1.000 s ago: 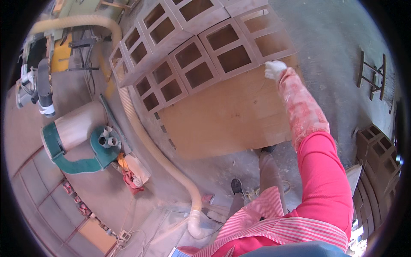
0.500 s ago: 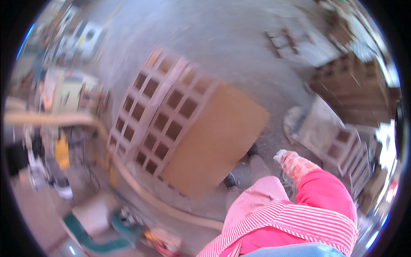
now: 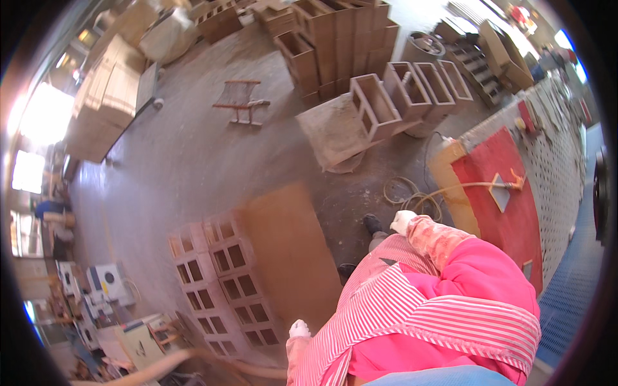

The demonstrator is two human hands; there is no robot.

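Low in the middle, my left hand (image 3: 299, 329) hangs in a white glove with its fingers curled in, and nothing shows in it. Nearest to it is a stack of wooden frames (image 3: 226, 286) with square openings, standing on the floor. A flat brown board (image 3: 283, 241) lies along the right side of these frames. My right hand (image 3: 403, 222), also gloved in white, is closed in front of my striped apron and holds nothing that I can see. Just beyond it a coiled hose (image 3: 418, 201) lies on the floor.
At the right, a red-covered bench (image 3: 505, 212) carries a square sanding tool (image 3: 499, 192). Ahead, open wooden boxes (image 3: 374, 106) stand on a low board (image 3: 338, 132), with tall box stacks behind. A small wooden stool (image 3: 241, 101) stands farther off. A thick beige hose (image 3: 170, 363) runs at lower left.
My view has swung right, bringing the red-covered bench and box stacks into sight. The wooden frames now sit lower in view. My left hand has come into view; my right hand stays gloved and low.
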